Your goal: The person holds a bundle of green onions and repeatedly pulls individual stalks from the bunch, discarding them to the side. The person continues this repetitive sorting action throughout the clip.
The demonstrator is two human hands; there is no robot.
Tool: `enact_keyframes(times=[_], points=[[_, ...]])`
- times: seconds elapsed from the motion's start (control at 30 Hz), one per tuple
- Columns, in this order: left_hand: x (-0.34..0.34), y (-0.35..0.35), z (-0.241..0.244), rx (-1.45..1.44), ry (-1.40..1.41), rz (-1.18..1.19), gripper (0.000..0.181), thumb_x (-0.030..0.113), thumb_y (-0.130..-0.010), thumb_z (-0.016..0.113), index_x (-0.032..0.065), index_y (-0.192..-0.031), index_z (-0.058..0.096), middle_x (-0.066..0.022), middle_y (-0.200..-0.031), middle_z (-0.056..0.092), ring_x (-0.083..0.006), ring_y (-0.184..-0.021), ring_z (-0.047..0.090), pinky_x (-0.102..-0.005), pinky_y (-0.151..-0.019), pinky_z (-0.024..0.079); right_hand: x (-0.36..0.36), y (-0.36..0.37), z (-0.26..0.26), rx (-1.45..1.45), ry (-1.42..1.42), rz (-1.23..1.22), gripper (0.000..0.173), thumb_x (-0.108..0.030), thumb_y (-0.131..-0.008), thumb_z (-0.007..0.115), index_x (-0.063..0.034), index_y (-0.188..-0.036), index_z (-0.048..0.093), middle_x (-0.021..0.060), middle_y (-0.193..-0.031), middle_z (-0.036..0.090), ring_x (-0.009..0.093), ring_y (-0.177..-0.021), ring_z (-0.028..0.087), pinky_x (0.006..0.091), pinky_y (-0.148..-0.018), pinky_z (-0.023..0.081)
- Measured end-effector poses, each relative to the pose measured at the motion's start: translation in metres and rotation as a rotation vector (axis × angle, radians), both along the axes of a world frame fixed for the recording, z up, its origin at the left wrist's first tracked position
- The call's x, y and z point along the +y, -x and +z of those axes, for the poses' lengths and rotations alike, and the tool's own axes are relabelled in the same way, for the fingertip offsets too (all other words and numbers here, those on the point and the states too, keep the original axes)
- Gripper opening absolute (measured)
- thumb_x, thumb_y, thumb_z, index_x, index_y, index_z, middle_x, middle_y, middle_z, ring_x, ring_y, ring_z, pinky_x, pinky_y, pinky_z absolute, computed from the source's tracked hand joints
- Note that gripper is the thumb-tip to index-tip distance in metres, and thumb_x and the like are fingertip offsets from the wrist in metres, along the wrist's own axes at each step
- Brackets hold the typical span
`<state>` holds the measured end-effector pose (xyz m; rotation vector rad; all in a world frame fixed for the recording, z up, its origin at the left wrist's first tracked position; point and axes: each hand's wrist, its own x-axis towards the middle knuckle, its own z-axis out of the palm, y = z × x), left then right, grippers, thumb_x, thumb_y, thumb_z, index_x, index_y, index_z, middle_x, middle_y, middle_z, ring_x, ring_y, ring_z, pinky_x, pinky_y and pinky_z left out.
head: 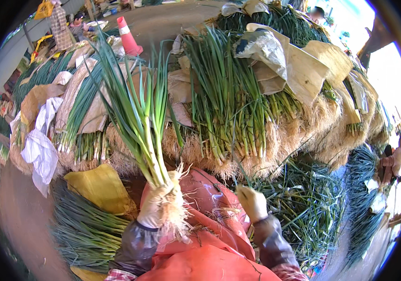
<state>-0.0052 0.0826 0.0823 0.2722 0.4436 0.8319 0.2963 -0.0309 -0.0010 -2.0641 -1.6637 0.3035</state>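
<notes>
My left hand, in a pale work glove, grips a bunch of long green onions near the root end. Their leaves fan upward, and pale stringy roots hang beside the glove. My right hand, also gloved, is apart from the bunch, to its right. Its fingers are curled; a thin dark leaf strand runs close to the fingertips, and whether it is pinched there is unclear. Red plastic sheeting covers my lap, with root scraps on it.
Ahead lies a long pile of green onions, roots towards me, partly under sacking. Loose leaves heap at right. More onions lie at left by a yellow sack. Beyond are a traffic cone and several people.
</notes>
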Motion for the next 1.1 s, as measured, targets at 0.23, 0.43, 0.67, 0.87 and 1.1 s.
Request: enact_keyframes(times=[0.23, 0.43, 0.67, 0.87, 1.1], points=[[-0.037, -0.032, -0.032, 0.013, 0.145, -0.067, 0.033, 0.011, -0.089, 0.060, 0.0075, -0.121, 0.054, -0.0136, -0.144, 0.042, -0.0315, -0.128, 0.046, -0.0470, -0.099, 0.046, 0.184, 0.019, -0.036, -0.472, -0.043, -0.033, 0.033, -0.041, -0.083, 0.063, -0.0088, -0.090, 0.063, 0.0085, -0.079, 0.067, 0.026, -0.065, 0.067, 0.0392, -0.058, 0.052], [-0.046, -0.035, -0.030, 0.101, 0.081, -0.041, 0.032, 0.013, -0.092, 0.057, 0.0051, -0.123, 0.051, -0.0100, -0.134, 0.051, -0.0261, -0.117, 0.053, -0.0467, -0.096, 0.048, 0.118, 0.045, 0.060, 0.830, 0.308, 0.196, 0.025, -0.025, -0.092, 0.062, 0.0002, -0.092, 0.059, 0.0081, -0.061, 0.062, 0.015, -0.050, 0.061, 0.0272, -0.044, 0.047], [-0.057, -0.045, -0.034, 0.000, 0.173, -0.311, 0.029, 0.019, -0.091, 0.061, 0.0053, -0.116, 0.055, -0.0117, -0.112, 0.060, -0.0245, -0.098, 0.061, -0.0401, -0.085, 0.053, 0.086, 0.065, 0.078, 1.658, 0.529, 0.326, 0.033, -0.028, -0.094, 0.060, -0.0041, -0.116, 0.064, -0.0094, -0.055, 0.041, 0.001, -0.045, 0.036, 0.0179, -0.042, 0.028], [-0.067, -0.043, -0.045, -0.013, 0.265, -0.208, 0.024, 0.022, -0.092, 0.062, 0.0059, -0.110, 0.056, -0.0058, -0.100, 0.059, -0.0158, -0.083, 0.057, -0.0307, -0.068, 0.051, 0.063, 0.096, 0.085, 1.486, 0.223, 0.081, 0.024, -0.023, -0.097, 0.057, -0.0021, -0.091, 0.067, 0.0011, -0.076, 0.067, 0.005, -0.057, 0.052, 0.0196, -0.050, 0.039], [-0.069, -0.038, -0.032, 0.036, 0.251, -0.213, 0.022, 0.025, -0.094, 0.058, 0.0070, -0.106, 0.056, -0.0070, -0.085, 0.057, -0.0165, -0.075, 0.056, -0.0307, -0.063, 0.051, 0.012, 0.082, 0.114, 0.588, -0.305, 0.389, 0.008, -0.008, -0.088, 0.061, -0.0075, -0.080, 0.062, 0.0076, -0.064, 0.055, 0.025, -0.054, 0.056, 0.0363, -0.051, 0.044]])
